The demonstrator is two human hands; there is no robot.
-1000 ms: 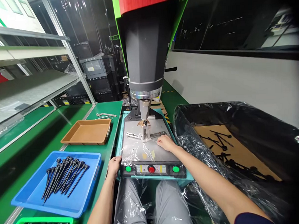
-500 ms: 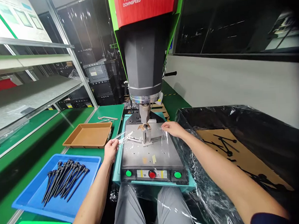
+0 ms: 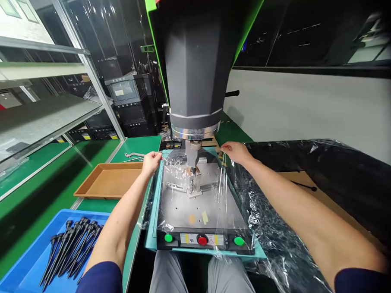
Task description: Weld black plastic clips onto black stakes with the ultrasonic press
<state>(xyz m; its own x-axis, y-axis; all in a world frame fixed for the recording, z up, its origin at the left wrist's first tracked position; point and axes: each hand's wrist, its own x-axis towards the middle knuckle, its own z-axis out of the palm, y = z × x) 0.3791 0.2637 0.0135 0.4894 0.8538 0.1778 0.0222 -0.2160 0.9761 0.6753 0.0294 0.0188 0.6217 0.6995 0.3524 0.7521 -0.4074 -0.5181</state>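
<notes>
A clear plastic film is stretched over the metal work plate of a press machine. My left hand pinches the film's far left corner, by the plate's back edge. My right hand grips the far right corner. Between them, under the machine's horn, stands a small metal fixture with a black part in it. Both arms reach forward on either side of the plate.
A blue tray of several black pins lies at the lower left, a brown tray beyond it. A black-bagged box with cardboard stands on the right. Green and red buttons line the machine's front. Shelving rises at the left.
Both hands have moved from the plate's front and middle to its far corners, pulling the film up and back over the fixture. The camera has shifted closer.
</notes>
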